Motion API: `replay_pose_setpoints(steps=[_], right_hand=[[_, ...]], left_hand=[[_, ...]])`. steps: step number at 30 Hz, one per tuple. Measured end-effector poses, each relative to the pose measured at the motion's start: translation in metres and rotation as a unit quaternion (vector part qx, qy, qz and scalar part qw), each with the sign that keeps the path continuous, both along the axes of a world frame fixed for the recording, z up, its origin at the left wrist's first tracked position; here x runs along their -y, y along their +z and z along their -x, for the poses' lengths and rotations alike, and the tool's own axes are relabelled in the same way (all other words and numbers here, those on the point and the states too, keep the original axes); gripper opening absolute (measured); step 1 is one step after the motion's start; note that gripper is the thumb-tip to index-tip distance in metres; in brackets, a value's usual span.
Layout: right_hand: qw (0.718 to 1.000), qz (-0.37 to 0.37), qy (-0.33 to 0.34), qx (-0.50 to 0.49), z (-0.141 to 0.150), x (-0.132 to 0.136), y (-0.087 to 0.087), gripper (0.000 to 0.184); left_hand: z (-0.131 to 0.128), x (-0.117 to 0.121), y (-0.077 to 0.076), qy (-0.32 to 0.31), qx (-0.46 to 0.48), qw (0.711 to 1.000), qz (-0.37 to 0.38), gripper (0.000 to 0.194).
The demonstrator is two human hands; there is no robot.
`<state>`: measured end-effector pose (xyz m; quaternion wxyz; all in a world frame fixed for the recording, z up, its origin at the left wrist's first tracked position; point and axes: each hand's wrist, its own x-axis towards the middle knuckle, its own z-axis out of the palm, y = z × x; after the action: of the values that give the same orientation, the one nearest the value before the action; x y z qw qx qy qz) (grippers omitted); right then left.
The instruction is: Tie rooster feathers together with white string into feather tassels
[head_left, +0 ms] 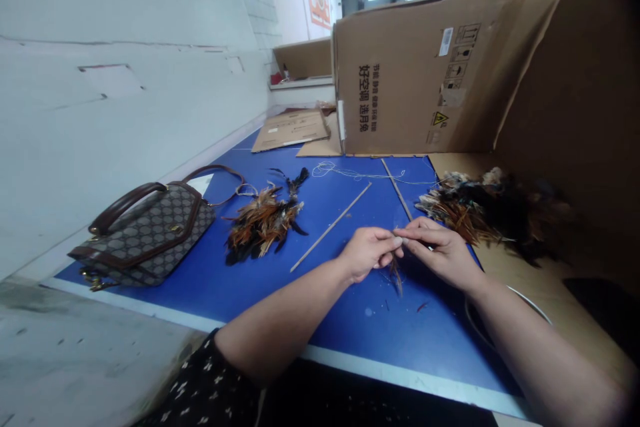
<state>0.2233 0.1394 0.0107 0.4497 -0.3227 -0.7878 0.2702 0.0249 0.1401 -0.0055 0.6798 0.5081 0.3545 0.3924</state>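
Observation:
Fingertip to fingertip, my left hand (370, 252) and my right hand (443, 250) meet above the blue table (350, 320). Both are closed in a pinch. A small brown feather (397, 278) hangs down from my left fingers, its upper end hidden by them. What my right fingertips pinch is too small to make out. A pile of brown and black feathers (265, 220) lies left of my hands. Beyond my right hand is a larger dark feather heap (493, 207). Two thin sticks, one at the left (330, 227) and one farther back (397, 189), lie near my hands.
A patterned handbag (155, 233) rests at the table's left side. Loose pale thread (350, 172) trails across the back. A big cardboard box (405, 80) stands behind, with flat cardboard (290, 128) beside it. A round white rim (530, 300) shows under my right forearm.

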Motion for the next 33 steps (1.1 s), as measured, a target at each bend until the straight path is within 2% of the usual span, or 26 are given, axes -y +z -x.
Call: replay_pose_setpoints(steps=[4, 9, 12, 14, 18, 21, 25, 28, 33], right_hand=[[0.998, 0.021, 0.051, 0.008, -0.005, 0.002, 0.007, 0.033], [0.969, 0.144, 0.197, 0.029, -0.015, 0.004, 0.016, 0.033], [0.958, 0.183, 0.220, 0.027, -0.016, 0.005, 0.016, 0.028], [0.968, 0.170, 0.187, 0.017, -0.014, 0.005, 0.015, 0.026], [0.997, 0.059, 0.052, 0.020, -0.006, 0.004, 0.009, 0.026], [1.000, 0.000, -0.009, 0.029, 0.001, 0.005, 0.005, 0.025], [0.997, -0.042, -0.069, -0.019, 0.005, 0.008, 0.002, 0.018], [0.994, -0.071, -0.076, -0.030, 0.005, 0.007, 0.000, 0.027], [0.997, -0.075, -0.033, -0.006, 0.003, 0.003, -0.004, 0.028]], left_hand=[[0.004, 0.000, 0.003, -0.037, -0.019, 0.999, 0.003, 0.043], [0.015, 0.002, 0.015, -0.192, -0.067, 0.978, 0.044, 0.045], [0.016, 0.004, 0.017, -0.236, -0.060, 0.968, 0.065, 0.044], [0.014, 0.003, 0.015, -0.216, -0.037, 0.973, 0.073, 0.044], [0.007, 0.001, 0.007, -0.126, 0.002, 0.990, 0.070, 0.040], [0.004, 0.001, 0.004, -0.073, -0.001, 0.997, 0.037, 0.040], [0.002, 0.002, 0.007, -0.008, 0.045, 0.999, 0.027, 0.040], [0.001, 0.002, 0.008, -0.005, 0.073, 0.996, 0.043, 0.041], [0.002, -0.001, 0.004, -0.016, 0.053, 0.998, 0.034, 0.042]])
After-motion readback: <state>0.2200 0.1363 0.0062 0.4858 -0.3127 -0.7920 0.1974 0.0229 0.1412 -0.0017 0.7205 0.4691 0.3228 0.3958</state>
